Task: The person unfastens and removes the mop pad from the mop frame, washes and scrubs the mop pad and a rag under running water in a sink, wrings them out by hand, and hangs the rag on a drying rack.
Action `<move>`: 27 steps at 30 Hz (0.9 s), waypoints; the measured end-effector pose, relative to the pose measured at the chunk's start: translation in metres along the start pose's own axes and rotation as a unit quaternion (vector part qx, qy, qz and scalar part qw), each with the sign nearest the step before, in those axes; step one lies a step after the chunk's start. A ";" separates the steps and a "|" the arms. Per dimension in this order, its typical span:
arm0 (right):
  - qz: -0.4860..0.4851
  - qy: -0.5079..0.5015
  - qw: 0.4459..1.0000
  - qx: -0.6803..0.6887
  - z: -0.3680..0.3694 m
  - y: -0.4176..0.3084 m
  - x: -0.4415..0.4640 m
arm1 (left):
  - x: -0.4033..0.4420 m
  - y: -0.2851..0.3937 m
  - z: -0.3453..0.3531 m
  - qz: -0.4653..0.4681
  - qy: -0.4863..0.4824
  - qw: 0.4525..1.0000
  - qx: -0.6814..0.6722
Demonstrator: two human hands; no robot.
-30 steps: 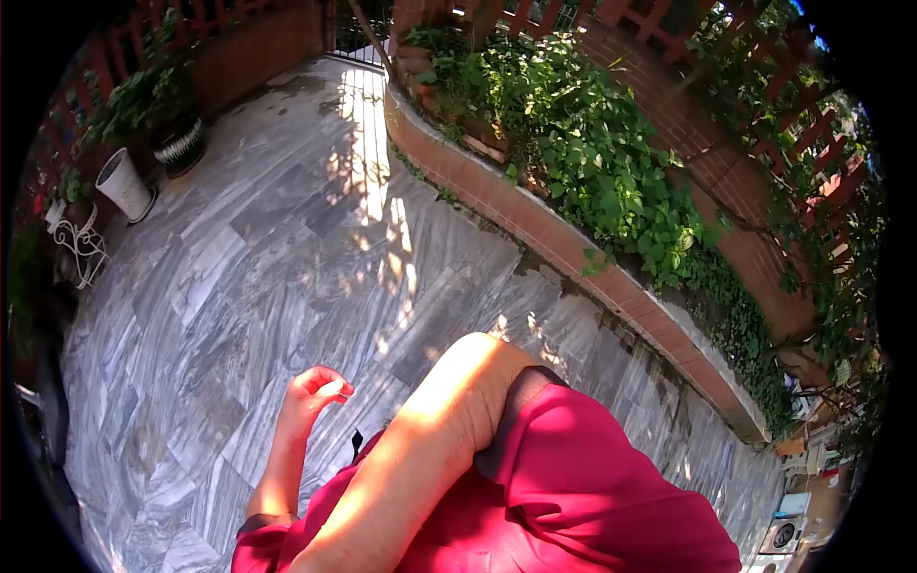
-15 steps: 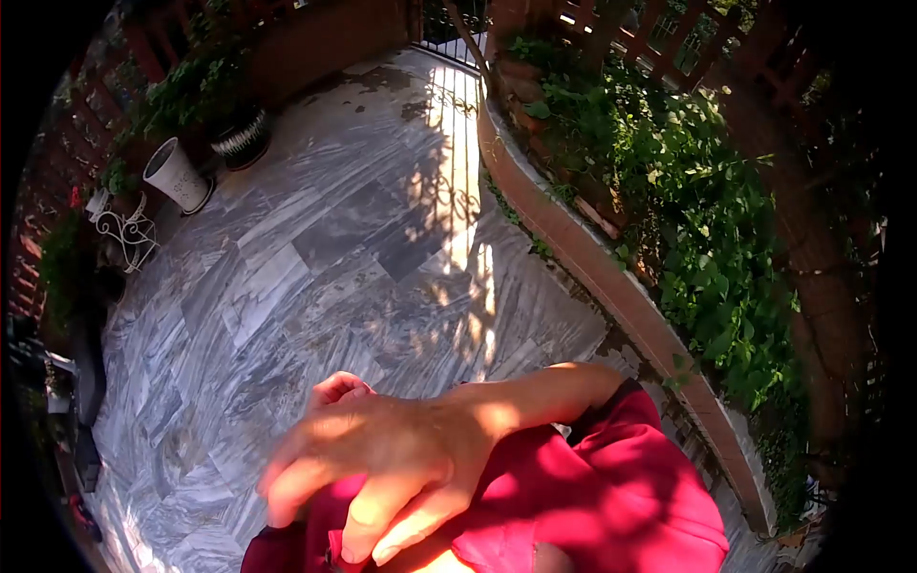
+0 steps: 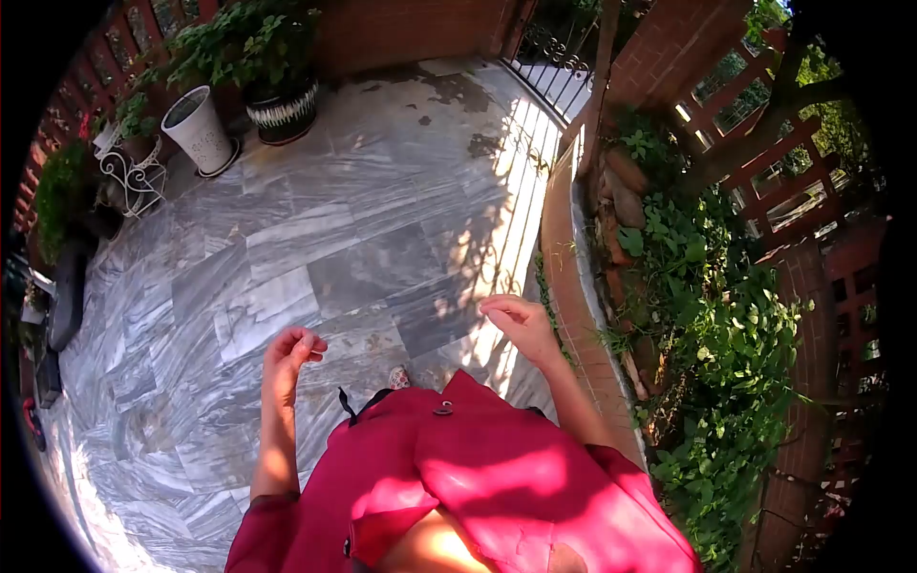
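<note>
My left hand (image 3: 291,361) is raised over the marble floor at the left of my body, its fingers curled together with nothing visible in them. On the other side, my right hand (image 3: 522,327) hovers near the strip of sunlight, its fingers loosely bent, slightly apart and empty. The two hands are well apart and touch nothing. Between and below them is the red shirt (image 3: 497,449) that I wear, with a dark button at its front. A patterned shoe tip (image 3: 399,377) shows just beyond the shirt.
Grey marble tiles (image 3: 277,248) cover the floor. A white pot (image 3: 201,134), a dark pot (image 3: 283,113) and a white scrolled stand (image 3: 134,180) are at the upper left. A metal gate (image 3: 554,81) is at the top. The curved brick planter (image 3: 573,286) with plants runs down the right.
My right arm, first bent across my body, then with the hand in front of my chest, has swung out to the right. The view has turned toward the right, bringing the gate closer to view.
</note>
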State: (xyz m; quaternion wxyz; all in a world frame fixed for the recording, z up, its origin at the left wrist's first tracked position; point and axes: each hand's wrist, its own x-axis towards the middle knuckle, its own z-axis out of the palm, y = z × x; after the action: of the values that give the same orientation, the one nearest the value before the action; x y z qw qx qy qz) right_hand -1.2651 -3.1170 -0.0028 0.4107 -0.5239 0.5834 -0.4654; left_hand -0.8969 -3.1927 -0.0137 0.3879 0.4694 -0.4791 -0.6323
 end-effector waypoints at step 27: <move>0.173 0.171 0.901 -0.360 -0.320 0.185 0.609 | 0.752 0.056 0.142 -0.058 0.015 0.997 -0.046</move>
State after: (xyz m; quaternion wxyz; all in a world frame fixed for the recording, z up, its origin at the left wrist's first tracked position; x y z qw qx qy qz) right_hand -1.6860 -3.6831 -0.1048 0.1615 -0.4393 0.8539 -0.2276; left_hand -1.2261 -3.8788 -0.1126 0.3785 0.4875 -0.4158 -0.6680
